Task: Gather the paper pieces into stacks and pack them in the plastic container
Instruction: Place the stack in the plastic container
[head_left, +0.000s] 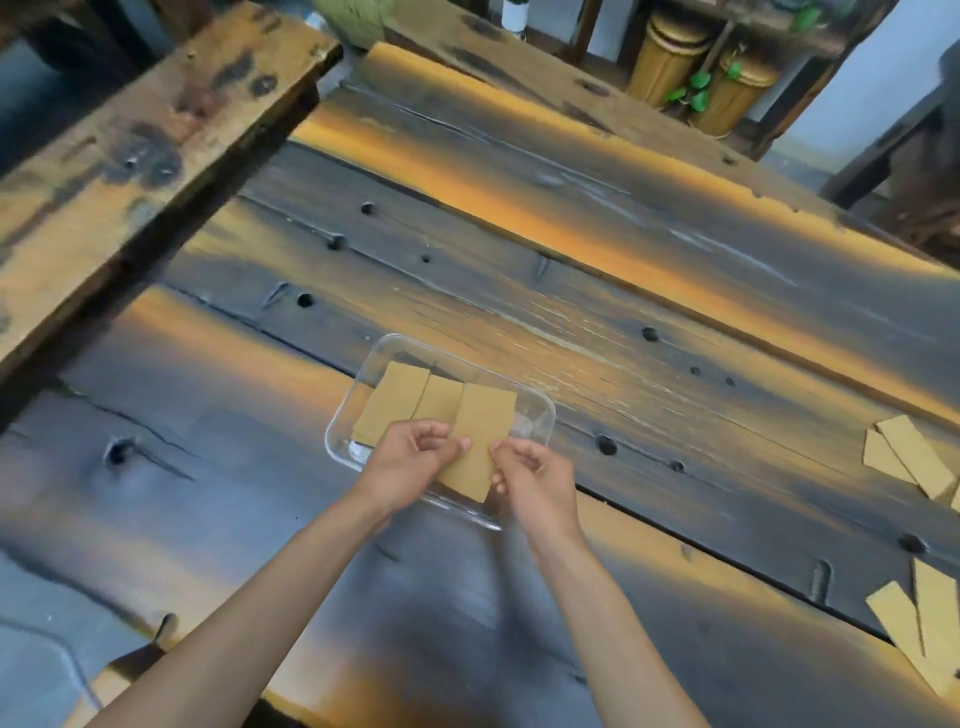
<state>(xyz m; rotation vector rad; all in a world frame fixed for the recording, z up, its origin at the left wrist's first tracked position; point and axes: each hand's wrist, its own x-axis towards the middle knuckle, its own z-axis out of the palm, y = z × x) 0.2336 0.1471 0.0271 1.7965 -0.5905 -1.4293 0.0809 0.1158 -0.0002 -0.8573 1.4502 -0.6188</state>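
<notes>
A clear plastic container (540, 415) sits on the dark wooden table (571, 291) just ahead of me. Two brown paper stacks lie inside it: one (392, 400) at the left and one (440, 399) beside it. A third brown paper stack (480, 434) is held over the container's right part. My left hand (410, 462) pinches its left edge. Its right edge is pinched by my right hand (532, 480). Its near end juts over the container's front rim.
Loose brown paper pieces (906, 460) lie at the table's right edge, with more (924, 618) nearer me at the lower right. A raised wooden plank (130, 156) runs along the left. Bamboo bins (670, 57) stand on a shelf beyond the table.
</notes>
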